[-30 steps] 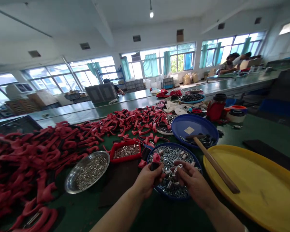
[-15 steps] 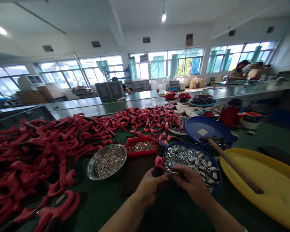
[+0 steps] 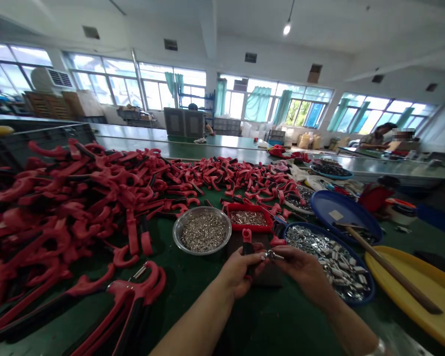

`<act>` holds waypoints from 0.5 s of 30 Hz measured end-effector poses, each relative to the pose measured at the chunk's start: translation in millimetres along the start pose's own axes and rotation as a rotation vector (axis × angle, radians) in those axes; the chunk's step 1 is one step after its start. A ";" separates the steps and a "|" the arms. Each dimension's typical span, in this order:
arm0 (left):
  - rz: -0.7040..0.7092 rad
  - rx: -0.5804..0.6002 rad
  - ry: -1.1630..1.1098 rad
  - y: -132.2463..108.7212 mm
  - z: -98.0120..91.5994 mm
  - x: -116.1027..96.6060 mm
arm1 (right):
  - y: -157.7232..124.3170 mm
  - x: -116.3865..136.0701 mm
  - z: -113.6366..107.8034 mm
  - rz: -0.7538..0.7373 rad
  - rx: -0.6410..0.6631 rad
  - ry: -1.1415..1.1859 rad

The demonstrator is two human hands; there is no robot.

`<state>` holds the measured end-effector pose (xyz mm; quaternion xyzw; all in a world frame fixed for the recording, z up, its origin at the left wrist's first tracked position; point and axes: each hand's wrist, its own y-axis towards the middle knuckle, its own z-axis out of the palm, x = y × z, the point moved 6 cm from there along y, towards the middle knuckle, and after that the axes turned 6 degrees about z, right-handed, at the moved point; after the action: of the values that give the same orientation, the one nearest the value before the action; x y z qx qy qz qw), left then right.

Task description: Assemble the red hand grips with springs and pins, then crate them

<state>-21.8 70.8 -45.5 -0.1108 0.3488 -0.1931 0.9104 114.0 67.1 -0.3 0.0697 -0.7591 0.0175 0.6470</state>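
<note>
Before the red rectangular tray (image 3: pixel 250 229), left fingers (image 3: pixel 253 258) clasped a red-and-black plastic handle (image 3: pixel 247 244); right fingers (image 3: pixel 292 254) pinched a silver coiled spring (image 3: pixel 277 256).

"Where can a hand be passed?"

"Bare green table (image 3: pixel 267 321) is found on the near side of the left hand (image 3: pixel 241 272) and right hand (image 3: pixel 304 272). Another bare strip is found to the left of the left hand, short of the heap of red-and-black handles (image 3: pixel 107 183)."

"And what is met elsewhere?"

"Beyond the left hand, the way is barred by the red tray (image 3: pixel 250 229) and, further left, the metal bowl (image 3: pixel 178 237). Right of the right hand, the blue basin (image 3: pixel 371 289) is met, then the yellow tray (image 3: pixel 433 291), crossed by a hammer (image 3: pixel 393 268)."

"Between red tray and blue basin?"

"Seemingly blocked, though it is poorly seen."
</note>
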 end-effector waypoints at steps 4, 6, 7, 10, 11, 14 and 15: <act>-0.002 0.039 0.023 6.1 -7.9 -1.6 | 10.4 14.5 1.4 0.028 0.098 -0.128; 0.049 0.075 0.053 9.5 -10.1 -3.5 | 14.1 27.2 5.0 -0.023 0.144 -0.266; 0.077 0.090 0.064 10.9 -10.9 -4.3 | 15.6 31.4 7.7 -0.024 0.157 -0.305; 0.163 0.100 0.113 13.2 -13.6 -6.6 | 19.1 30.7 16.4 0.069 0.116 -0.187; 0.192 0.093 0.134 13.5 -14.7 -7.4 | 19.5 26.0 19.6 0.109 0.084 -0.105; 0.224 0.062 0.173 13.8 -17.7 -6.0 | 17.3 4.6 29.0 0.213 0.004 0.047; 0.222 0.053 0.177 13.9 -18.3 -4.6 | 16.2 -1.9 30.8 0.232 -0.015 0.048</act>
<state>-33.6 84.0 -60.9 -0.0299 0.4326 -0.1092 0.8945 82.0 79.6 -6.1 -0.0241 -0.7466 0.0882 0.6590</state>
